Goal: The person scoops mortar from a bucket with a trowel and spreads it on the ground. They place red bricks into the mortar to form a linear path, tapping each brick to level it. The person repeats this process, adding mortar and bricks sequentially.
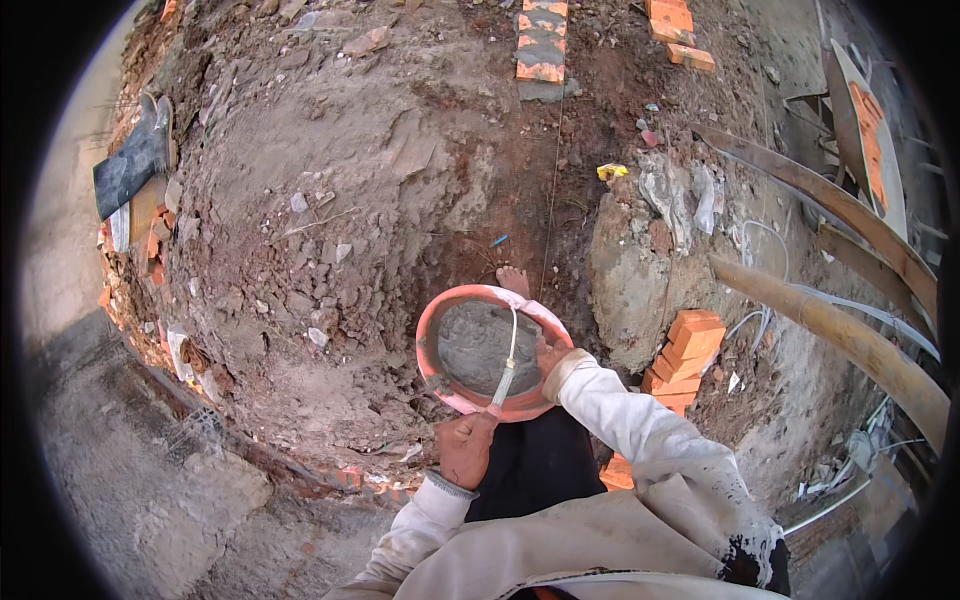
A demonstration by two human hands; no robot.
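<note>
A round orange-red bucket (428, 350) is held in front of my body, with wet grey mortar (480, 345) inside. Its thin whitish handle (512, 350) crosses over the mortar. My left hand (466, 447) is closed on the near end of this handle, beside the rim. On the bucket's right side, my right hand (550, 354) grips the rim; its fingertips are partly hidden. A bare foot (513, 280) shows just beyond the bucket.
Stacked orange bricks (685, 355) stand to the right. A string (552, 200) runs ahead toward a mortared brick row (541, 45). Bamboo poles (840, 320) and a wheelbarrow (868, 140) lie at right. A dark rubber boot (135, 160) rests far left on uneven soil.
</note>
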